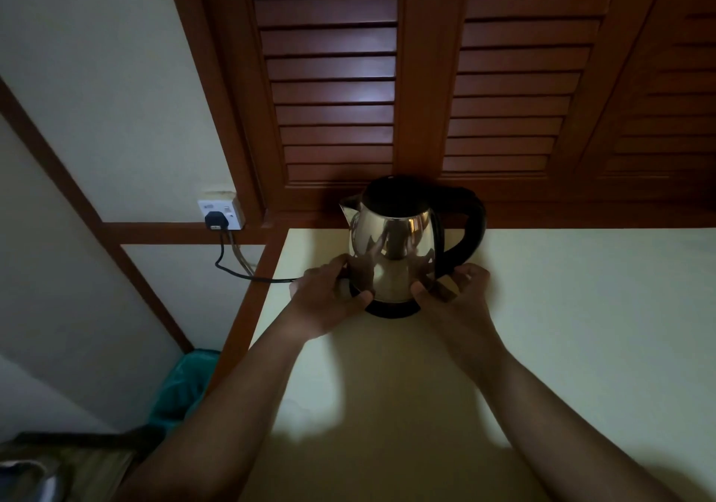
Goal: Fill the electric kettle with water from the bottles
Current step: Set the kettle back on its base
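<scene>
The shiny steel electric kettle with black lid and handle stands on its black round base at the pale surface's far left, left hand and right hand each with grip clamped low round its rigid, probably slippery body; its right-side handle looks the surer hold.

Left hand and right hand grip the kettle low down, upright on the counter

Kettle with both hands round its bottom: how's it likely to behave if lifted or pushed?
Polished steel kettle looks slick, so the left hand and right hand low on it may slip; the handle seems safer. It probably lifts free of its base. Pushed, the plugged-in cord may drag at the base.
</scene>
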The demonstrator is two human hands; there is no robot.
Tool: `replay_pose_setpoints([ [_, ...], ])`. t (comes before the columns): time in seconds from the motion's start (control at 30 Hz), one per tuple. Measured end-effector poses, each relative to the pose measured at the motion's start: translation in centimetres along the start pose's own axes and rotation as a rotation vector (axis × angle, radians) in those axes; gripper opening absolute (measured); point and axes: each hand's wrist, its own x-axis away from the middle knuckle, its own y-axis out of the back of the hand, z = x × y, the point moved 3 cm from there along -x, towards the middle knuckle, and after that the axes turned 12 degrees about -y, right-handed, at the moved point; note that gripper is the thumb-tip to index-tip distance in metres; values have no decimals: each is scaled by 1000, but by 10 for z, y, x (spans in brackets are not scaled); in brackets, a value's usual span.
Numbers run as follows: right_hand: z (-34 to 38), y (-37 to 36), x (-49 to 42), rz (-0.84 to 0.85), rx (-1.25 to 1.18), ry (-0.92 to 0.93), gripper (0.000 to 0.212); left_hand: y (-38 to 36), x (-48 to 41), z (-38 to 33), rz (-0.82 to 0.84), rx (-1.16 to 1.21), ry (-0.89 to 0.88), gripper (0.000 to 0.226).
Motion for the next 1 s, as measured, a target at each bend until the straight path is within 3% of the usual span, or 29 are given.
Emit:
replay_pose_setpoints([
  [0.2, -2, 0, -2, -14, 56, -6, 53, -1, 0, -3, -34, -46, 11, 81],
  [0.63, -6, 3, -14, -19, 142, -6, 46, -1, -1, -8, -53, -98, 19, 89],
  [0.83, -5, 4, -15, -48, 135, 1, 45, -1, -6, -8, -40, -143, 14, 84],
  [1.0, -7, 10, -18, -80, 160, 22, 46, -3, -11, -11, -40, -150, -9, 67],
])
